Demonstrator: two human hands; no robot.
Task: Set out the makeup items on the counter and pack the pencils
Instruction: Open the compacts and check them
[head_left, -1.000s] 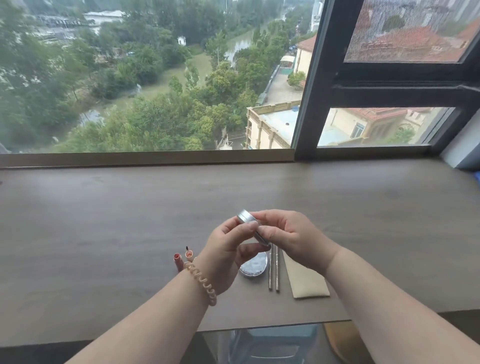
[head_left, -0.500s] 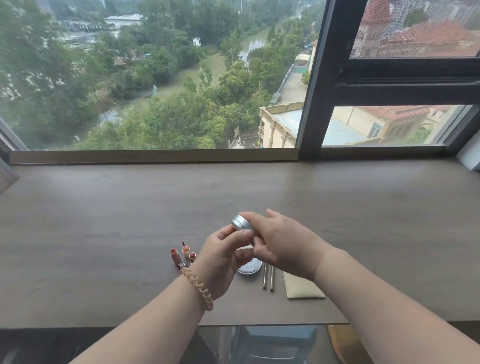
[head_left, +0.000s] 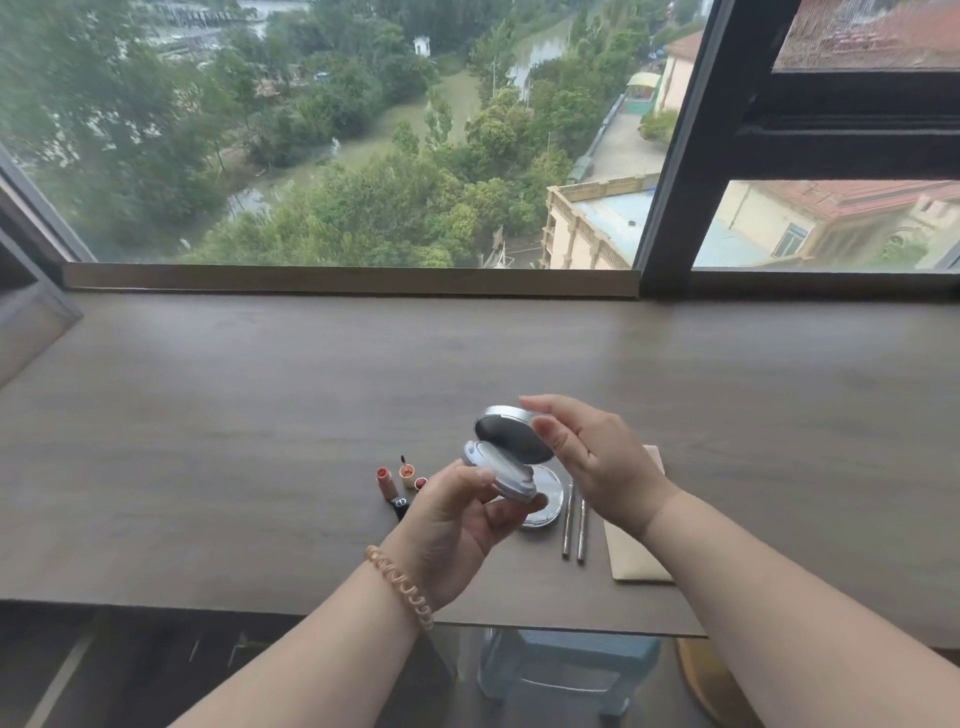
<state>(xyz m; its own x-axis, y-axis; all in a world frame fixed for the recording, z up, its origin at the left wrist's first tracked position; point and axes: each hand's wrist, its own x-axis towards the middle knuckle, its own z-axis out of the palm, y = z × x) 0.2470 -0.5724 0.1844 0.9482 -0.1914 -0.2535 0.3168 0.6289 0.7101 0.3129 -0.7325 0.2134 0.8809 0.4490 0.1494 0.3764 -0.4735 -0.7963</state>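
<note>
**Silver compact being held open above the wooden counter**

Silver is catching the window light: the person is holding a silver compact (head_left: 498, 470) in both hands, lifted clear of the wooden counter (head_left: 208, 415). The left hand (head_left: 457, 525) is gripping the base, thumb lying over its near edge and fingers curling underneath. The right hand (head_left: 592, 462) is pinching the rim of the hinged lid (head_left: 514, 434) between thumb and forefinger, tipping it up and back so its dark inner face is showing. A pale pad is sitting in the base.

Directly below the hands, a second round compact (head_left: 553, 499) is lying flat on the counter, partly hidden behind the left fingertips. Just to its right, two slim pencils (head_left: 568, 519) are lying side by side, pointing away from the person. Beside them a beige pouch (head_left: 636, 556) is lying flat, with the right forearm crossing over part of it.

Left of the round compact, small lip items are sitting close together: a pinkish lipstick (head_left: 387, 480), an orange-topped tube (head_left: 408, 470) with a dark wand, and a black cap (head_left: 400, 503).

A coiled beige band (head_left: 400, 587) is circling the left wrist. A pale blue stool (head_left: 566, 670) is showing under the counter's near edge.
</note>
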